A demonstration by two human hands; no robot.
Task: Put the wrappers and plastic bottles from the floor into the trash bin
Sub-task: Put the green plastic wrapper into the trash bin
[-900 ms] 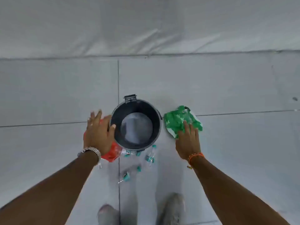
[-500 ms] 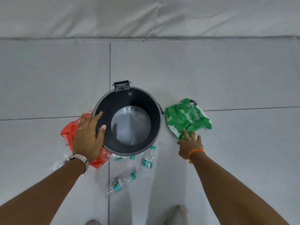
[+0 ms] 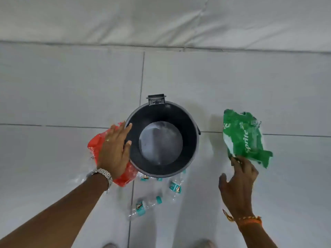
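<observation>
The black round trash bin (image 3: pixel 194 140) stands open on the tiled floor, with nothing inside. My left hand (image 3: pixel 114 151) lies flat against its left rim, fingers spread, above a red wrapper (image 3: pixel 95 145) on the floor. A crumpled green Sprite wrapper (image 3: pixel 243 136) is to the right of the bin. My right hand (image 3: pixel 238 179) holds it by its near corner with the fingertips. Clear plastic bottles with teal caps lie just in front of the bin: one (image 3: pixel 175 187) upright in the picture, one (image 3: pixel 145 205) lower left, others partly hidden under the bin's near edge (image 3: pixel 144 178).
A white fabric-covered wall or pad (image 3: pixel 161 20) runs along the far edge of the floor. Clear plastic film (image 3: pixel 80 179) lies near my left wrist. My shoe tips (image 3: pixel 204 243) show at the bottom edge.
My right hand has slid back to the green wrapper's near corner and taken hold; the wrapper now sits farther right of the bin. My left hand stays at the bin's left rim.
</observation>
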